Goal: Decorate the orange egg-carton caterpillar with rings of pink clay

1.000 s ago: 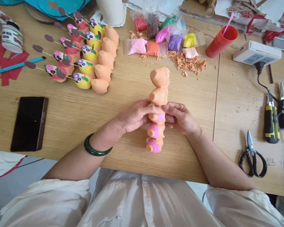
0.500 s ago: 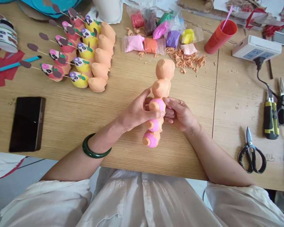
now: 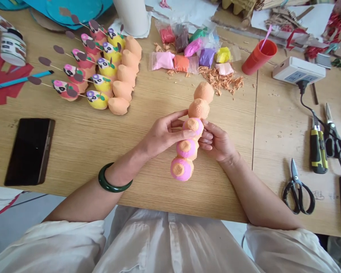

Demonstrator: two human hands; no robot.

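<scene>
Between my two hands I hold an orange strip of egg-carton cups (image 3: pixel 198 109) above the table. Pink clay rings the lower three bumps, leaving an orange knob bare on each; the upper two bumps are plain orange. My left hand (image 3: pixel 166 132) grips the strip from the left, thumb across a pink-ringed bump and fingers partly behind. My right hand (image 3: pixel 217 141) pinches the right edge near the middle, thumb in front and fingers curled. A green bangle (image 3: pixel 115 182) circles my left wrist.
Decorated carton strips (image 3: pixel 102 81) stand at upper left. Bags of coloured clay (image 3: pixel 187 57), orange shreds (image 3: pixel 223 80) and a red cup (image 3: pixel 258 57) lie toward the back. Scissors (image 3: pixel 297 191), a utility knife (image 3: pixel 318 149) and a power strip (image 3: pixel 299 72) are right; a phone (image 3: pixel 30 151) is left.
The strip has turned in my hands, so the pink-ringed bumps now face up toward me and more of the pink shows. Both hands keep their hold. The whole view has shifted slightly.
</scene>
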